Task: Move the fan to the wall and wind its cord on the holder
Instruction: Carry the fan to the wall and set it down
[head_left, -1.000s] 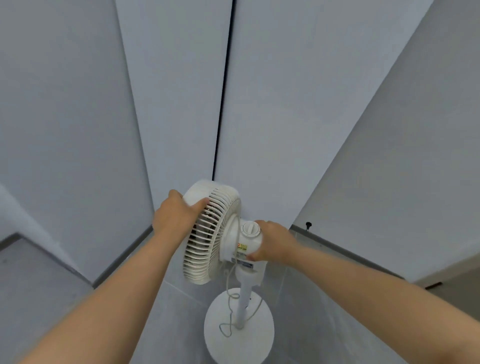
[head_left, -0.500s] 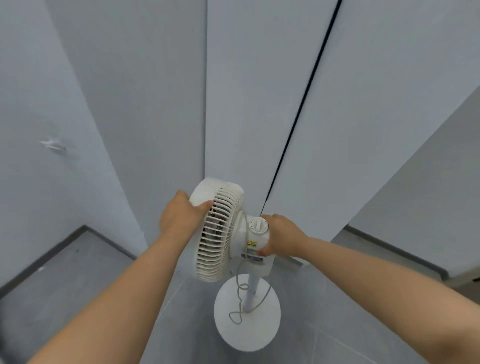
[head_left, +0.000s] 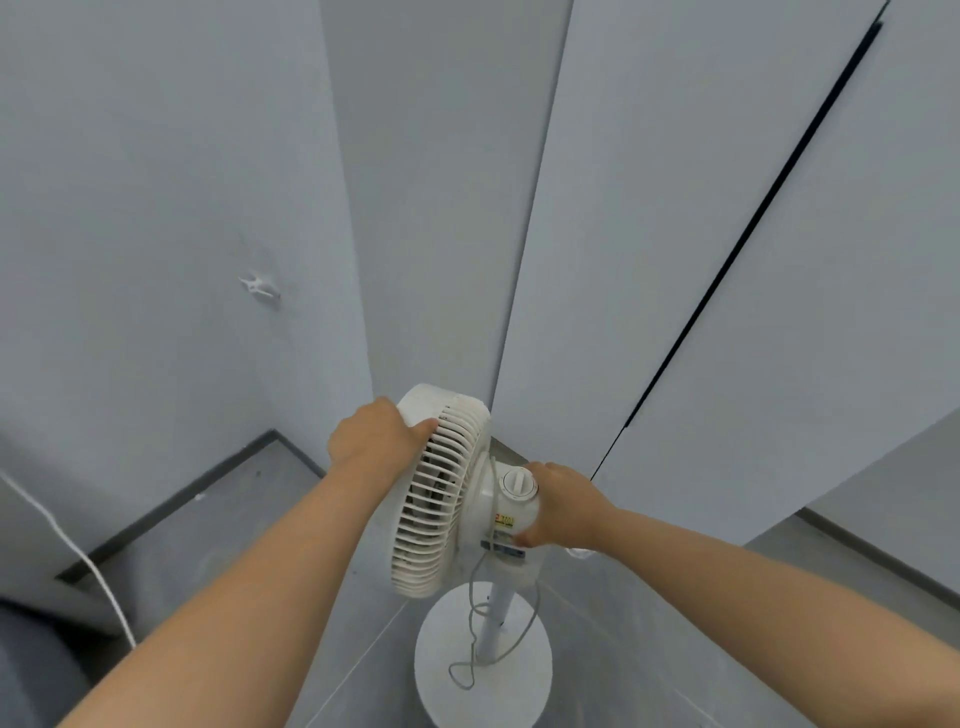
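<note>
A white pedestal fan (head_left: 441, 499) stands upright on its round base (head_left: 483, 670), close to a grey wall corner. My left hand (head_left: 376, 436) grips the top rim of the fan's cage. My right hand (head_left: 563, 506) holds the motor housing behind the dial (head_left: 518, 484). The fan's grey cord (head_left: 475, 639) hangs from the motor in loose loops down onto the base. A small white holder (head_left: 260, 287) sticks out of the left wall, above and left of the fan.
Grey wall panels (head_left: 597, 234) with a dark vertical gap (head_left: 737, 249) rise behind the fan. A dark skirting strip (head_left: 171, 493) runs along the floor at left. A white cable (head_left: 78, 551) crosses the lower left. Grey tiled floor (head_left: 218, 551) lies left of the base.
The view has swung left, with both hands keeping their hold on the fan. The left wall with its holder has come into view, and the dark gap now lies further right.
</note>
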